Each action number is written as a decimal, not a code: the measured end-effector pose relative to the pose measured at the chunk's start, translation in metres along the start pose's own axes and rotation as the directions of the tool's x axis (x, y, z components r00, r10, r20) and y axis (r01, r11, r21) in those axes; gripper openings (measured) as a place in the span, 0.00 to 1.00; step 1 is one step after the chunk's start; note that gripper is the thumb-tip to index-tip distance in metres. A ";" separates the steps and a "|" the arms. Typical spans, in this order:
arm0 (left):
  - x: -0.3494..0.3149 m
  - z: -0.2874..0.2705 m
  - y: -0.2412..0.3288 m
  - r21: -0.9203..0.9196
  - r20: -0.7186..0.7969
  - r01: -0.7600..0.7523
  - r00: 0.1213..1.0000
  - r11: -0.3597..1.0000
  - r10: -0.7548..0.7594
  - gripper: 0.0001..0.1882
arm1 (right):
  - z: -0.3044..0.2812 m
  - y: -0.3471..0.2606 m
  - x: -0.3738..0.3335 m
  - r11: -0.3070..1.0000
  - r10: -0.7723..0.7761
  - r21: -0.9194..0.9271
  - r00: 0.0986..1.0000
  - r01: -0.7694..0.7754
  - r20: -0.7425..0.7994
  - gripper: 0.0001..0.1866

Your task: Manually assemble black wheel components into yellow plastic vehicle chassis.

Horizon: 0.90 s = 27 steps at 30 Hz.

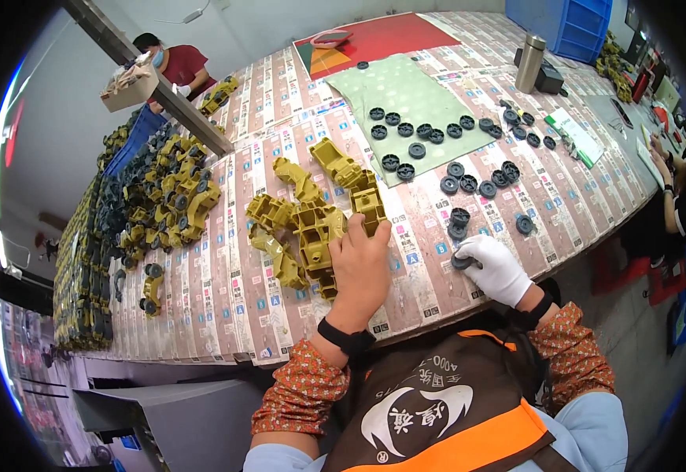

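Both forearms come in from the lower edge, angled inward. The bare left hand (pixel 361 263) is back-up, reaching forward, its thumb extended on the inner side and the other fingers bent; their tips are partly hidden. The right hand (pixel 494 271) — in a white glove — points leftward, nearer the body, its fingers curled and drawn together at the tips. A black band circles the left wrist (pixel 344 338) and another the right wrist (pixel 533 315). Orange-red patterned covers wrap the left forearm (pixel 300 389) and right forearm (pixel 571 350), below light-blue sleeves (pixel 599 425).
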State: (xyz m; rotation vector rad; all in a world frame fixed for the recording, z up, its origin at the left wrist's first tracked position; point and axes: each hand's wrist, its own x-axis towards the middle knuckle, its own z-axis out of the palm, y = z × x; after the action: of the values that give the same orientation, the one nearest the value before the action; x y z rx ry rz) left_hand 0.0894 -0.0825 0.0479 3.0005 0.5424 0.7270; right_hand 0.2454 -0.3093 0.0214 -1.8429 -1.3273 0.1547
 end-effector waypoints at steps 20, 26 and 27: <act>0.056 -0.092 -0.001 -0.969 0.246 0.225 0.922 -0.104 -0.300 0.16 | -0.045 -0.032 0.052 0.492 0.465 0.839 0.885 -0.234 -0.026 0.09; 0.024 -0.046 0.045 -0.879 0.403 0.253 0.848 -0.405 -0.344 0.18 | -0.024 -0.068 0.034 0.361 0.564 0.893 0.826 -0.269 0.021 0.11; 0.012 -0.032 0.047 -0.858 0.420 0.240 0.837 -0.453 -0.352 0.19 | -0.019 -0.072 0.027 0.387 0.557 0.883 0.831 -0.268 0.008 0.10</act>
State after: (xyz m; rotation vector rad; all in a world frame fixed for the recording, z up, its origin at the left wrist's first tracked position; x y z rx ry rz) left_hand 0.1011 -0.1246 0.0856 0.9317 0.3723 0.6202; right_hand 0.2151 -0.2906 0.0919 -1.1672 -0.3414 0.6717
